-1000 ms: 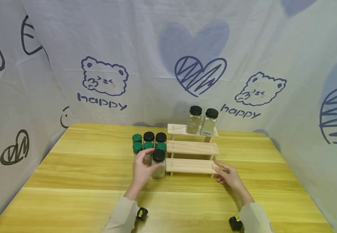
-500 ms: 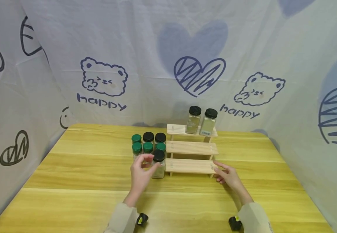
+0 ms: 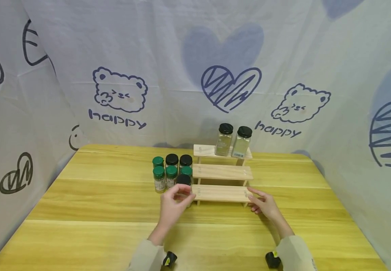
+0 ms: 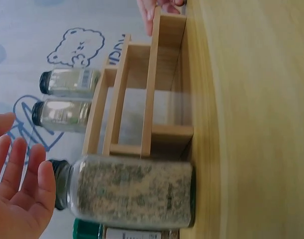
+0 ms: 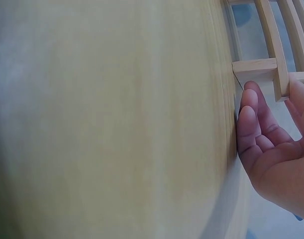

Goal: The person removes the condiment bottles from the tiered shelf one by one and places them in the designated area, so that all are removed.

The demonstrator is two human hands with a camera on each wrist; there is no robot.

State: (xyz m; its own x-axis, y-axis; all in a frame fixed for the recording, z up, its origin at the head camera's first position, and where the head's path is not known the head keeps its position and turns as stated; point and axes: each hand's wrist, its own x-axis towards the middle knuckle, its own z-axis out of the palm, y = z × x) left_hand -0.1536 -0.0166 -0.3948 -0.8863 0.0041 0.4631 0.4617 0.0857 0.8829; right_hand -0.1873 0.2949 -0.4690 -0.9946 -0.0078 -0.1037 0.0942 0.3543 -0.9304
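Observation:
My left hand (image 3: 175, 205) is in front of a black-lidded spice jar (image 4: 132, 191) standing by the lower left end of a three-step wooden rack (image 3: 224, 193). Its thumb and fingers are apart. In the left wrist view the fingers (image 4: 30, 172) lie beside the jar's lid, not round its body; contact I cannot tell. At the rack's right end my right hand (image 3: 264, 205) holds the lowest step, one finger above and others curled below, as the right wrist view shows. Two black-lidded spice jars (image 3: 224, 141) (image 3: 241, 143) stand upright on the top step.
Left of the rack, several green-lidded spice jars (image 3: 159, 180) and black-lidded jars (image 3: 172, 159) stand close together on the wooden table (image 3: 97, 203). A printed cloth (image 3: 175, 94) hangs behind the table and along its sides.
My left hand has let go of the front black-lidded spice jar, drawn back and moved right, now covering most of it in the head view. The right hand stays on the rack.

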